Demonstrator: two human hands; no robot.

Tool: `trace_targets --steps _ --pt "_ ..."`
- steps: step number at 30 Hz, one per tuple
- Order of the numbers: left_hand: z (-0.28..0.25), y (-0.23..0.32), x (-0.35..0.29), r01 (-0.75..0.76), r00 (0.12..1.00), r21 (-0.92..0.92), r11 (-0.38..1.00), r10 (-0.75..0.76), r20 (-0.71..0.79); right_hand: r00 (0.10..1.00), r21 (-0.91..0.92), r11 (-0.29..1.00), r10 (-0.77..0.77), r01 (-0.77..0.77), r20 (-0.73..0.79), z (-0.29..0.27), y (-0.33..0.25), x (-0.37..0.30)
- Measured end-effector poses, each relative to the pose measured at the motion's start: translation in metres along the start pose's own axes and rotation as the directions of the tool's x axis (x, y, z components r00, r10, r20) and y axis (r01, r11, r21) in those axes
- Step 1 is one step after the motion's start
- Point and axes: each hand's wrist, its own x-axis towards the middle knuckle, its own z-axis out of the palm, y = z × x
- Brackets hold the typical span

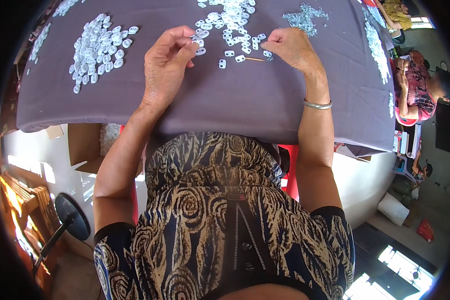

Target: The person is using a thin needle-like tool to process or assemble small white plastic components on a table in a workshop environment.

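My left hand (166, 66) is closed, thumb and fingertips pinching a small white plastic piece with holes (199, 43). It hovers at the near edge of a spread of similar white pieces (233, 37). My right hand (294, 49) is curled with its fingertips together, just right of that spread. What it pinches, if anything, is too small to make out. A thin tan stick (255, 59) lies between my hands, beside a loose white piece (240, 58). Beyond my right hand is a pile of small silvery metal bits (305, 20).
A grey-purple cloth (225, 105) covers the table. To the left lies a heap of white oval pieces (97, 50); more line the right side (377, 50). An open cardboard box (85, 145) stands below the left edge. Another person (417, 92) sits at the right.
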Motion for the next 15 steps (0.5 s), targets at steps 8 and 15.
trace_targets --steps 8,15 --pt "0.003 0.000 -0.005 -0.011 0.999 0.020 1.000 0.010 0.041 0.996 0.003 0.999 -0.043 0.043 0.076 0.001 -0.009 -0.001" --pt "0.013 -0.006 -0.008 -0.036 0.997 -0.038 0.999 0.039 0.062 0.978 0.380 0.902 -0.180 0.207 -0.106 0.013 -0.024 0.002"
